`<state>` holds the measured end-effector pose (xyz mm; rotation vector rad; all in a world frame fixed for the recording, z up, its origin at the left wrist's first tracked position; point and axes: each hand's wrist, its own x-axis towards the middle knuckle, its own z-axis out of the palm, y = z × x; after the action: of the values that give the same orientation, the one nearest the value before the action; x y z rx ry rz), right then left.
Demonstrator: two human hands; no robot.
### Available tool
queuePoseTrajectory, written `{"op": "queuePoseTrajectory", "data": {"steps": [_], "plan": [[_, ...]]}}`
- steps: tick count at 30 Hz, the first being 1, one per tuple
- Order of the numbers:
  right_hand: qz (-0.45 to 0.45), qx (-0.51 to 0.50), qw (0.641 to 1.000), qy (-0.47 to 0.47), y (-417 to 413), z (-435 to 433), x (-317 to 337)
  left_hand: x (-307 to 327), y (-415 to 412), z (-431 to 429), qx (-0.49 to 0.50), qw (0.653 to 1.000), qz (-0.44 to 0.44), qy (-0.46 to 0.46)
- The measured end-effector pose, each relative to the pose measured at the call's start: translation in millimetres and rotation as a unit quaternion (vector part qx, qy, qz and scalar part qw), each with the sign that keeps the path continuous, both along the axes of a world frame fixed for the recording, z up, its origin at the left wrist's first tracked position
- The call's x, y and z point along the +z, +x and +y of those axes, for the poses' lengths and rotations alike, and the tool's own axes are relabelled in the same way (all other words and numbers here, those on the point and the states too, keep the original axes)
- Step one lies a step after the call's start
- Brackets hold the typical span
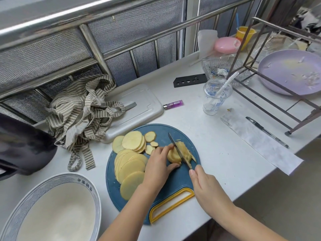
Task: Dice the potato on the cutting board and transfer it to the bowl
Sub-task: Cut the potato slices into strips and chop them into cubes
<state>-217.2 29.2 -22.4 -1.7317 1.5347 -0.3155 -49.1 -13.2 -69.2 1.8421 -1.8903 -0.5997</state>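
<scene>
The left hand (157,166) sits on the blue board (175,181), fingers curled over a small stack of potato (172,156) and the thumb pressed against its near side, pinning it down. The right hand (207,187) grips the knife (178,149), its handle hidden under the fingers. The blade runs away from that hand, slanting across the stack right beside the left fingertips, edge down in the potato. On the far side of the blade from the left hand lies a little heap of cut strips (185,150).

To the left of the left hand, and partly under its wrist, uncut slices (132,169) fan out over the board in overlapping rows, with a few small ones just beyond the fingertips. The board's yellow handle lies between the two forearms.

The bowl (52,179) stands well left of the left arm, at the near counter edge, white inside, with no potato in it. Beyond the left hand a striped cloth (83,112) is bunched up. Beyond the right hand are a purple lighter (173,104) and a clear cup (215,98), and out to its right lies a pen (267,132).
</scene>
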Motion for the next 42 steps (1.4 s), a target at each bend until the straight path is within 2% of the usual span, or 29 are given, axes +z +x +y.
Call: {"op": "queuePoseTrajectory", "data": {"steps": [4,9,11,20,33,42], "plan": [[0.031,0.028,0.999,-0.014,-0.9,3.6,1.3,0.0,-1.3,3.4,-0.005,1.0,-0.013,-0.008],[-0.028,-0.011,0.999,-0.029,1.4,1.0,3.8,-2.8,-1.2,1.5,0.051,0.994,0.1,0.003],[-0.063,-0.027,0.997,-0.032,5.3,-0.7,5.8,-4.5,-4.3,0.9,0.079,0.99,0.115,0.005],[-0.061,-0.025,0.998,-0.014,11.1,-3.0,1.2,-13.4,-19.9,-0.1,0.144,0.984,0.103,-0.013],[0.007,-0.004,1.0,0.01,23.1,-5.7,7.7,-25.2,-22.1,-1.2,0.148,0.984,0.089,-0.036],[-0.007,-0.006,1.0,0.025,26.5,-6.7,7.3,-29.5,-24.5,-2.3,0.16,0.982,0.078,-0.058]]}}
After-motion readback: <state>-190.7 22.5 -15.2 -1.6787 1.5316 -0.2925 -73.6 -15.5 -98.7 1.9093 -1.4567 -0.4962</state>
